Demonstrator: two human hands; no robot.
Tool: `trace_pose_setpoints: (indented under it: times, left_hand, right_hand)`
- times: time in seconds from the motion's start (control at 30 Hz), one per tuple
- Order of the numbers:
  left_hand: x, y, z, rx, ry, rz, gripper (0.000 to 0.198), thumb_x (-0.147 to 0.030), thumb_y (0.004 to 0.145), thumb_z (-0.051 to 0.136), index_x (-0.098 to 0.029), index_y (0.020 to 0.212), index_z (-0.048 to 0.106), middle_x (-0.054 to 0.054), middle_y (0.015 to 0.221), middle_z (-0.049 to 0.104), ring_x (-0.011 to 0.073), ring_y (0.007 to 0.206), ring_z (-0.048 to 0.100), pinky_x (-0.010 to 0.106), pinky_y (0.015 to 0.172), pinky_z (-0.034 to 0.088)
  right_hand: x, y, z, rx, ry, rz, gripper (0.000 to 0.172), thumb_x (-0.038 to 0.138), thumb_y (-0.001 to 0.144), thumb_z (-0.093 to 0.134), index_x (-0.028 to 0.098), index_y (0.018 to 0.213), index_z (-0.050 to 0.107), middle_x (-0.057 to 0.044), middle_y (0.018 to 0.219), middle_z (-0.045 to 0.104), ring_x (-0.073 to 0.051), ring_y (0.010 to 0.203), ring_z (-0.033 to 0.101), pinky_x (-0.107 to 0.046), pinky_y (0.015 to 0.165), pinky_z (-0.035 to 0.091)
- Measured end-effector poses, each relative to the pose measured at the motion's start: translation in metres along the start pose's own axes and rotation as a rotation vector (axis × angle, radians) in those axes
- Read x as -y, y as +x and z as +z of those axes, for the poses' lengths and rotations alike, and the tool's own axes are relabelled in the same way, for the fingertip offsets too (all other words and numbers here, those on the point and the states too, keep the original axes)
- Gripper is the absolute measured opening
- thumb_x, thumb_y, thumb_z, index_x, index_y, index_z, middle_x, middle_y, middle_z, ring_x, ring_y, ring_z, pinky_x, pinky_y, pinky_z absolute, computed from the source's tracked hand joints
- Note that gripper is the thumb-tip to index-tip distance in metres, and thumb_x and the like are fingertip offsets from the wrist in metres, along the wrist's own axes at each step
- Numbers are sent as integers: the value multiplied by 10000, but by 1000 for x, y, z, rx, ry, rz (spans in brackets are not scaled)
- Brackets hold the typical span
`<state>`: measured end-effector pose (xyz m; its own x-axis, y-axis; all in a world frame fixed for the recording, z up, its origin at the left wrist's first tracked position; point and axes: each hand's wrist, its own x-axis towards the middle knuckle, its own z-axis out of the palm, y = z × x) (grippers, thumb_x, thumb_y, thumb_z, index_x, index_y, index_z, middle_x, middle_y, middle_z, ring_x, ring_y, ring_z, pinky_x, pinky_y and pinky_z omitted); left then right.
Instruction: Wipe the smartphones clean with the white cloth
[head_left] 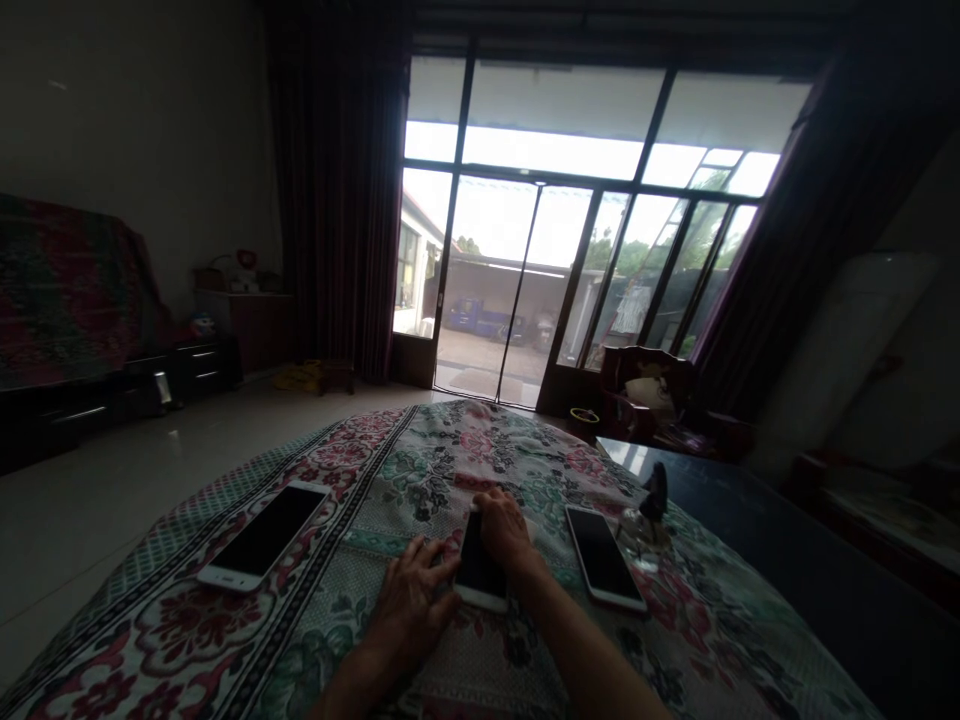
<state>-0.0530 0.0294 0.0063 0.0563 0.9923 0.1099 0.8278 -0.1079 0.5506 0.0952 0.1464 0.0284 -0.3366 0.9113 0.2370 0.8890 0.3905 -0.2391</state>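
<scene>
A white-framed smartphone [480, 582] with a dark screen lies flat on the floral cloth [420, 640] in front of me. My right hand [504, 525] reaches over its upper part, fingers curled at the far edge and partly hiding the screen. Beside its left edge rests my left hand [411, 595], fingers spread, with the index finger and thumb touching or very near the phone's side. To the left lies a second white smartphone [264, 537], tilted on the cloth. A third smartphone [604, 557] is to the right. Both have dark screens and no hand on them.
A small clear-based object with a dark top [649, 510] stands right of the phones. Alongside the cloth is a dark glossy tabletop [742, 520]. A wooden chair [649, 385] stands by the glass doors [517, 290]. Low dark cabinets [199, 365] line the left wall.
</scene>
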Motion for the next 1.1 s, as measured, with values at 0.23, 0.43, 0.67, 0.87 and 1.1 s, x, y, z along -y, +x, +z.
trace_pose_setpoints:
  times: [0.23, 0.43, 0.67, 0.87, 1.1]
  left_hand:
    - [0, -1, 1, -16, -10, -5, 443, -304, 829, 571, -308, 1266, 639, 44, 1465, 506, 319, 1426, 309, 516, 1141, 265]
    - [8, -1, 11, -66, -6, 21, 423, -329, 838, 579, -330, 1257, 639, 30, 1454, 518, 317, 1420, 316, 533, 1133, 274]
    - [6, 1, 14, -73, 37, 22, 419, -330, 847, 587, -309, 1262, 638, 53, 1456, 511, 313, 1415, 322, 506, 1130, 276]
    - [3, 1, 13, -68, 50, 7, 418, -325, 847, 584, -321, 1262, 634, 44, 1458, 507, 312, 1414, 325, 507, 1124, 279]
    - [6, 1, 15, -75, 69, 15, 424, -359, 858, 575, -317, 1277, 622, 39, 1459, 506, 307, 1418, 320, 502, 1133, 274]
  right_hand:
    - [-15, -11, -5, -35, 6, 113, 379, 101, 897, 381, 185, 1092, 694, -111, 1067, 665, -241, 1017, 568, -296, 869, 378]
    - [-21, -14, 0, -81, 41, 158, 441, 73, 892, 352, 179, 1193, 657, -111, 1101, 667, -225, 1029, 592, -280, 888, 396]
    - [-19, -23, -1, -101, 40, 204, 427, 65, 873, 366, 185, 1135, 681, -120, 1030, 697, -230, 991, 625, -272, 857, 413]
    - [-8, -45, 0, -122, 50, 216, 448, 57, 883, 352, 165, 1205, 644, -123, 1131, 687, -241, 1069, 605, -290, 907, 407]
    - [-1, -78, -9, -78, 100, 166, 478, 33, 849, 365, 192, 1207, 640, -96, 1148, 692, -247, 1081, 595, -308, 912, 413]
